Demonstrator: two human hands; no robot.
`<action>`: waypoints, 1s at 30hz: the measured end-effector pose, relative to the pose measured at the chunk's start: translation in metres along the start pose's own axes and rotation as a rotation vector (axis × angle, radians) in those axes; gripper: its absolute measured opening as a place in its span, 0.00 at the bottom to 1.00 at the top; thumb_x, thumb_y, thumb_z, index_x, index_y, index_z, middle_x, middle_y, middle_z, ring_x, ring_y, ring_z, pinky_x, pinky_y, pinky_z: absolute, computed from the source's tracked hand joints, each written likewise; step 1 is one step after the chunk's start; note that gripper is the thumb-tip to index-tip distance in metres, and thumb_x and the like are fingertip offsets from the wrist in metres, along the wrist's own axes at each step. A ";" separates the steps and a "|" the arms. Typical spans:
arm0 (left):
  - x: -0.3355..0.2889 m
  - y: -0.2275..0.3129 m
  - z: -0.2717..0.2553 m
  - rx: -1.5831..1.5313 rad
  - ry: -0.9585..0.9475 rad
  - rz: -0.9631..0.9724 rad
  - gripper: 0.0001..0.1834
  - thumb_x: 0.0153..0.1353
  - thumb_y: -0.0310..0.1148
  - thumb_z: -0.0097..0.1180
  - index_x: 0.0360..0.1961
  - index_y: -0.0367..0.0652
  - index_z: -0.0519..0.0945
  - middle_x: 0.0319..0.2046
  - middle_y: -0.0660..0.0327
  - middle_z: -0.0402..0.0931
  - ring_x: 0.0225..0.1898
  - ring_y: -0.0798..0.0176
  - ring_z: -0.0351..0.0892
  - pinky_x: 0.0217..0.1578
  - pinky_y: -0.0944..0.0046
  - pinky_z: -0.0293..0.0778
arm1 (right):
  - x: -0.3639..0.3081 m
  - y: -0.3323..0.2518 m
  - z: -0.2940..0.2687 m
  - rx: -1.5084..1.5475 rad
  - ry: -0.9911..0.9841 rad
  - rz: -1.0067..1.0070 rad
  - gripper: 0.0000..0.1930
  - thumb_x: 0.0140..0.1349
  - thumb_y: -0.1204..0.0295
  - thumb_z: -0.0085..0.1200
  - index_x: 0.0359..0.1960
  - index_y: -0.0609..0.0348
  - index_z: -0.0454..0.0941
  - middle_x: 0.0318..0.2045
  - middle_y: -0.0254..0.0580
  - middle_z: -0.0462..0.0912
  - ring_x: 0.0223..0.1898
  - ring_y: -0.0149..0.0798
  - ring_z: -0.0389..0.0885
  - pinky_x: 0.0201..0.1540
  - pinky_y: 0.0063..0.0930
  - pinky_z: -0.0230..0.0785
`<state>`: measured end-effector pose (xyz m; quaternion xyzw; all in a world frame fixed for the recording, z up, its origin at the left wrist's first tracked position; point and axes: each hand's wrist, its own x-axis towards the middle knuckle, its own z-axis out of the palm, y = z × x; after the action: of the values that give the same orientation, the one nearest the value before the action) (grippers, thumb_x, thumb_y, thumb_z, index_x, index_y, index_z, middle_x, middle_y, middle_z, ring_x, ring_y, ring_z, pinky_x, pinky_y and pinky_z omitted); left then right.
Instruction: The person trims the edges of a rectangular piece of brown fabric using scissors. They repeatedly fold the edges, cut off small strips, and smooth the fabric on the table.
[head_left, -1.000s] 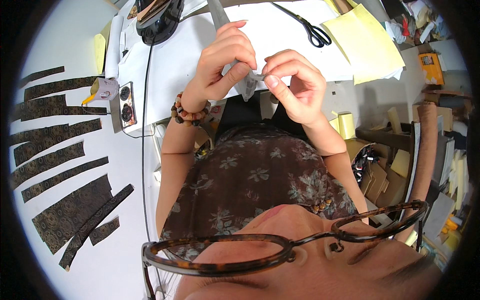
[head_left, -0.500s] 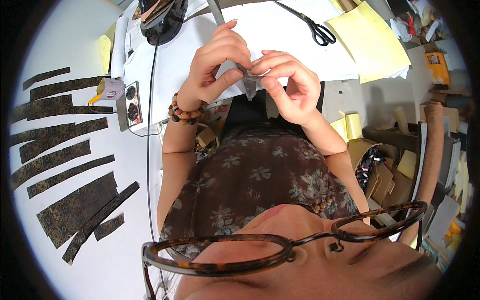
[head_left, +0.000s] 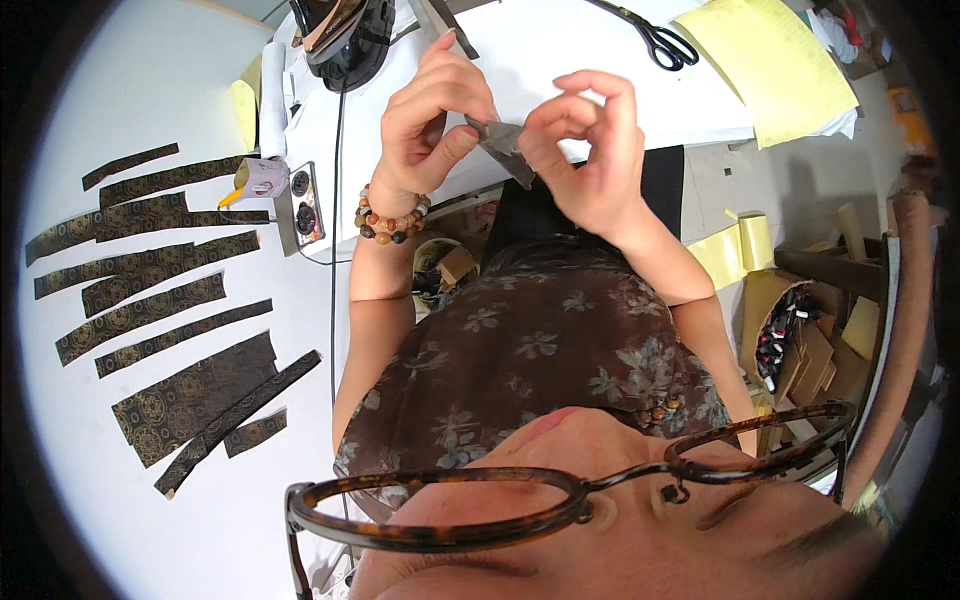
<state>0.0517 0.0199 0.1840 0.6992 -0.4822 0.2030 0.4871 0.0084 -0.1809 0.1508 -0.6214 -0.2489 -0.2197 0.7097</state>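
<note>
A small piece of dark grey, thin cloth (head_left: 508,150) is stretched between my two hands, above the table's near edge. My left hand (head_left: 430,125), with bead bracelets at the wrist, pinches its upper left end between thumb and fingers. On the other side, my right hand (head_left: 590,150) has thumb and forefinger together at the cloth's right edge, its other fingers raised and curled. Part of the cloth is hidden by the fingertips. A dark grey strip (head_left: 460,35) lies on the table beyond my left hand.
Black-handled scissors (head_left: 668,45) and yellow paper (head_left: 770,65) lie at the far right. A shiny black object (head_left: 355,55) stands at the far left. Patterned dark fabric strips (head_left: 150,310) are spread on the white surface to my left. A bin of scraps (head_left: 785,340) is at the right.
The cloth's hanging point has swung toward the right. My right hand's fingers have lifted and spread a little, while my left hand keeps its pinch. The surroundings have shifted rightward in the picture.
</note>
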 end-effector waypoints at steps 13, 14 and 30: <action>-0.003 0.001 -0.001 -0.025 0.012 -0.034 0.12 0.61 0.40 0.67 0.32 0.43 0.82 0.32 0.63 0.82 0.40 0.58 0.79 0.72 0.41 0.48 | 0.022 -0.005 0.001 -0.004 -0.203 -0.228 0.07 0.61 0.77 0.67 0.30 0.61 0.79 0.29 0.38 0.81 0.28 0.35 0.79 0.32 0.24 0.71; -0.002 0.003 -0.002 -0.027 0.001 -0.046 0.11 0.61 0.40 0.67 0.32 0.43 0.83 0.32 0.63 0.82 0.40 0.58 0.79 0.72 0.42 0.47 | 0.020 -0.005 0.000 -0.008 -0.216 -0.214 0.06 0.62 0.78 0.65 0.31 0.63 0.79 0.29 0.39 0.81 0.29 0.34 0.78 0.33 0.23 0.71; 0.002 0.009 -0.016 -0.038 -0.131 -0.132 0.13 0.50 0.37 0.75 0.32 0.44 0.83 0.31 0.65 0.81 0.37 0.61 0.78 0.70 0.43 0.48 | 0.007 0.017 0.010 0.269 -0.212 0.058 0.09 0.67 0.75 0.63 0.29 0.64 0.78 0.27 0.36 0.79 0.29 0.28 0.75 0.33 0.22 0.66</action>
<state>0.0474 0.0321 0.1970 0.7319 -0.4699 0.1152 0.4798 0.0231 -0.1687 0.1430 -0.5475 -0.3313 -0.0971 0.7623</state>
